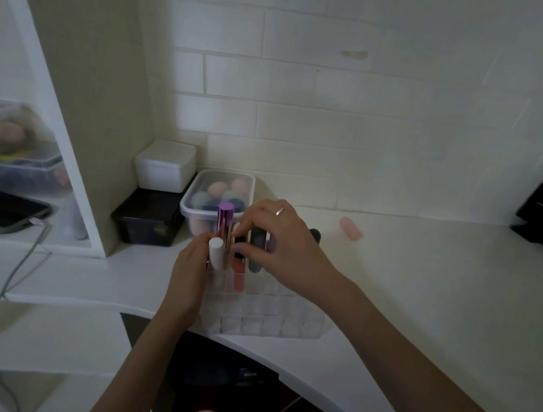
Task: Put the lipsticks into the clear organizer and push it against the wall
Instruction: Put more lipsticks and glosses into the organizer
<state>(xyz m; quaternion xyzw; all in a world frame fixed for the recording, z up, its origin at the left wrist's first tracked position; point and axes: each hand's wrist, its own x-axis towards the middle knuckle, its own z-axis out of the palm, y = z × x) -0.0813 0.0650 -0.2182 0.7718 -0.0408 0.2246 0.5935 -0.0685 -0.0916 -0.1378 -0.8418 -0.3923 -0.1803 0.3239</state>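
Was mid-load on the clear gridded acrylic organizer, which sat on the white counter near its front edge, well apart from the white brick-pattern wall.

Right hand was curled, fingertips pinched on a dark-capped pink lip tube, lowering it into a back-row cell. Left hand was wrapped against the organizer's left side, bracing it; whether it also gripped the white cylindrical tube I couldn't tell.

Already standing upright in the back row: the white tube, a tall metallic purple lipstick, a dark grey rounded tube. A lilac one showed just past the right fingers, mostly hidden. Front rows looked empty.

How I'd have done this step well:
- Keep the tube vertical and centred over its cell; the dividers are hard to read through clear plastic (dim light didn't help).
- Let go only once it bottoms out, or it could tip into the purple neighbour.
- Keep the left hand as a brace; the tray looked light and likely to skate.

One pale pink lipstick lay loose on the counter, well to the right near the wall. That would need collecting before the push.

For the push, the lidded clear tub of makeup sponges stood between organizer and wall, so I'd have aimed right of it.
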